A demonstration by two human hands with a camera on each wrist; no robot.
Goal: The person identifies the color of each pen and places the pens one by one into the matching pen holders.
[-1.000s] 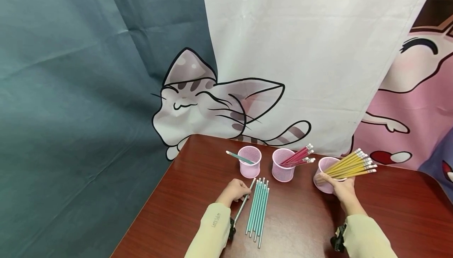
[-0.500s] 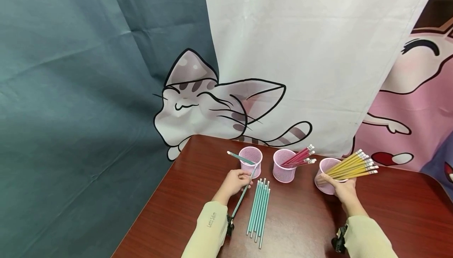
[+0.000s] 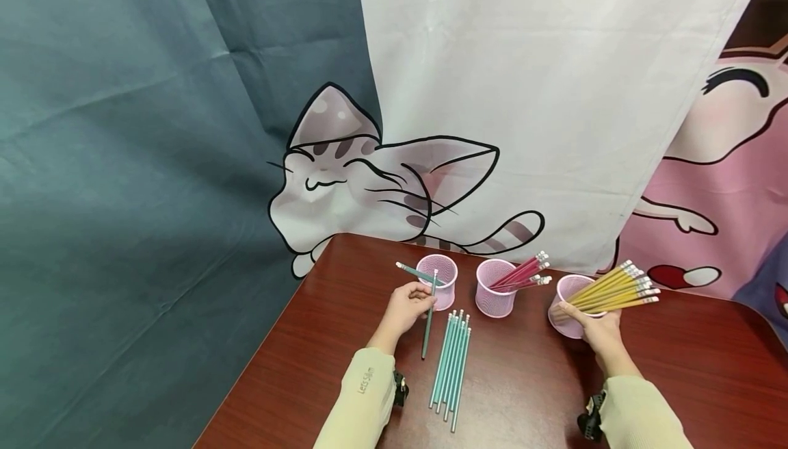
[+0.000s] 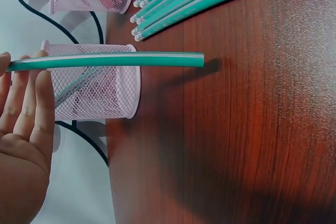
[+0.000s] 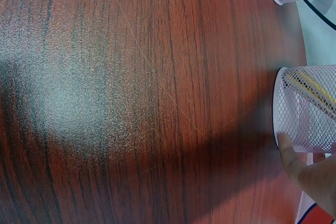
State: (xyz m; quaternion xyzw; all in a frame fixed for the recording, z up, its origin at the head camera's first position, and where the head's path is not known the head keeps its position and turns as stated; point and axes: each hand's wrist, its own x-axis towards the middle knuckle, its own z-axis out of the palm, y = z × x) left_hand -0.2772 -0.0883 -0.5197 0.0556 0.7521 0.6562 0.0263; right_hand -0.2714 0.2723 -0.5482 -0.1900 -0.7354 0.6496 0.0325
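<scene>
My left hand pinches a teal pencil between thumb and fingers, its white eraser end up, in front of the left pink mesh cup. In the left wrist view the lower end of this pencil hangs over the table, its shadow below. One teal pencil leans in that cup. Just right of the left hand, several teal pencils lie side by side. My right hand grips the right pink mesh cup, full of yellow pencils; the thumb lies along its wall.
Between the two outer cups stands a middle pink mesh cup with several red pencils leaning right. The brown wood-grain table ends at a printed cloth backdrop behind the cups.
My left hand has lifted the teal pencil off the table and moved it up toward the left cup, turning it more upright. The right hand keeps its grip on the right cup.
</scene>
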